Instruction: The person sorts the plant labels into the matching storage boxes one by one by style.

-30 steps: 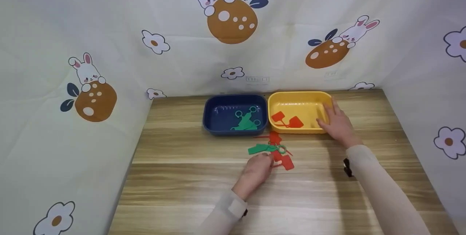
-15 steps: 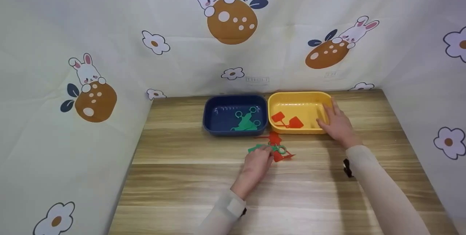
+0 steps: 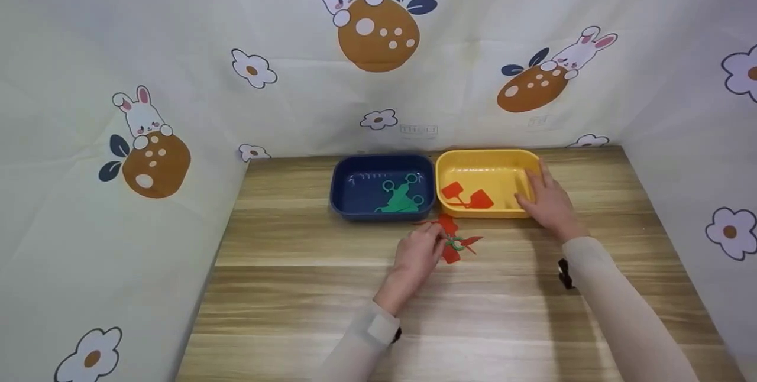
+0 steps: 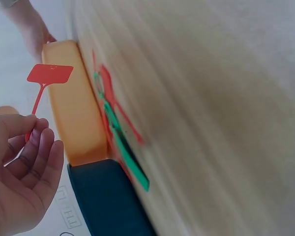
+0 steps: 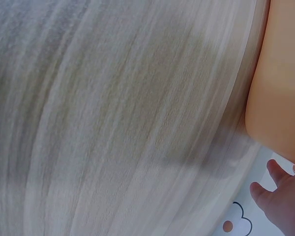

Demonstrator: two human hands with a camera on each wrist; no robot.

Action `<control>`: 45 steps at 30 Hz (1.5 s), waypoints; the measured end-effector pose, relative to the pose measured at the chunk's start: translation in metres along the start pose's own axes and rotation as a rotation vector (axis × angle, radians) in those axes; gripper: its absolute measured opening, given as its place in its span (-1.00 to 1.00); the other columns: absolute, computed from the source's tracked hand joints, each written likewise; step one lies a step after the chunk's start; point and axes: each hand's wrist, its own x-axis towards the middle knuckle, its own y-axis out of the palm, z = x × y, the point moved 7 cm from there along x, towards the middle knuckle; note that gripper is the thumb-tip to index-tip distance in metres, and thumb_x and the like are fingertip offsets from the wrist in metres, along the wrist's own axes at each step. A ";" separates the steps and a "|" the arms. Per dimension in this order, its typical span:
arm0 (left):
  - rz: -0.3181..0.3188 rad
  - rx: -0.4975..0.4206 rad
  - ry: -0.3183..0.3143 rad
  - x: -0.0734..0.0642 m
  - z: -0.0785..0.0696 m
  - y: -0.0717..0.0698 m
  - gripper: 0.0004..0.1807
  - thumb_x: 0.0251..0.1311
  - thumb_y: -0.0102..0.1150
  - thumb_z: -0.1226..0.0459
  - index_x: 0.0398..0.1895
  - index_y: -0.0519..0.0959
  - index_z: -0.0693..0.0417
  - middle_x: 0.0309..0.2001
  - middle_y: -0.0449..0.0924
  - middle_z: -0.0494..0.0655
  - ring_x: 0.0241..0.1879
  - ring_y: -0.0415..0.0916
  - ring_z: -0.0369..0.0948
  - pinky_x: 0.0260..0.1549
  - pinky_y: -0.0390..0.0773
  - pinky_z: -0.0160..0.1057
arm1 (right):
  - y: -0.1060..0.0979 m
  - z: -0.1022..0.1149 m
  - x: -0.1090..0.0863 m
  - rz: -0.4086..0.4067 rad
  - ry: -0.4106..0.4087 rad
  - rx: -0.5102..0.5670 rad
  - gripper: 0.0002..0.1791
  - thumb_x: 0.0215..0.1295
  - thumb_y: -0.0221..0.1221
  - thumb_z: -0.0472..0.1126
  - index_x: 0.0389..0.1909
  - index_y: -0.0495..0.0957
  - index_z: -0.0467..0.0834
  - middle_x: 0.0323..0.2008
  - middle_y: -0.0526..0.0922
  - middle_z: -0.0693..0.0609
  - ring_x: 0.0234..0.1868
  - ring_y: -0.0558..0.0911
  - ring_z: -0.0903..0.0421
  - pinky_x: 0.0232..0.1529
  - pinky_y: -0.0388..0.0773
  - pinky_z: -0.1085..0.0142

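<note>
Thumb and forefinger of the left hand point(image 4: 19, 182) pinch a red tag point(image 4: 50, 74) by its thin stem, its flat head standing clear and the other fingers curled loosely nearby. With twelve o'clock at the far edge of the tabletop point(image 3: 295, 299), the tag points between two and three from that hand, near the loose red tags point(image 3: 447, 225) and the green tag point(image 4: 139, 174) lying amid them. The yellow bin point(image 3: 502, 175) lies at about half past one, two red tags point(image 3: 481, 199) at its own eight; the blue bin point(image 3: 361, 187), at eleven, holds green tags point(image 3: 399, 200) at its four. The right hand point(image 3: 553, 201) straddles the yellow bin's end past three, thumb inside, fingers spread outside.

Slipping seems the likeliest trouble: so slim a stem could twist out of a two-finger pinch and drop among the loose ones. A low sweep might snag the green tag's ring and drag it along, mixing colours. Leaning too hard on the rim could tip the bin or shove its neighbour.
</note>
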 end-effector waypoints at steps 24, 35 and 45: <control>-0.093 -0.032 0.016 0.041 -0.013 -0.030 -0.93 0.32 0.25 0.15 -0.25 0.64 -0.10 -0.29 0.67 -0.23 -0.28 0.66 -0.25 -0.23 0.66 -0.32 | 0.001 0.000 0.001 0.015 0.003 0.010 -0.15 0.45 -0.04 0.20 0.55 0.02 -0.24 0.60 -0.29 -0.28 0.39 0.15 -0.56 0.36 0.15 -0.38; -0.104 -0.076 -0.023 0.064 -0.020 -0.036 -0.94 0.31 0.26 0.16 -0.25 0.65 -0.10 -0.27 0.70 -0.24 -0.32 0.63 -0.31 -0.28 0.62 -0.40 | 0.002 -0.001 0.001 0.003 0.003 0.000 -0.17 0.43 0.00 0.15 0.53 0.06 -0.26 0.59 -0.29 -0.30 0.35 0.21 -0.55 0.31 0.22 -0.37; -0.072 -0.087 -0.084 0.081 -0.022 -0.031 -0.92 0.32 0.25 0.12 -0.24 0.66 -0.13 -0.30 0.68 -0.27 -0.33 0.58 -0.33 -0.31 0.59 -0.42 | 0.002 -0.003 0.002 0.012 0.017 0.008 -0.16 0.44 -0.02 0.18 0.54 0.04 -0.25 0.60 -0.31 -0.28 0.38 0.17 -0.55 0.34 0.18 -0.38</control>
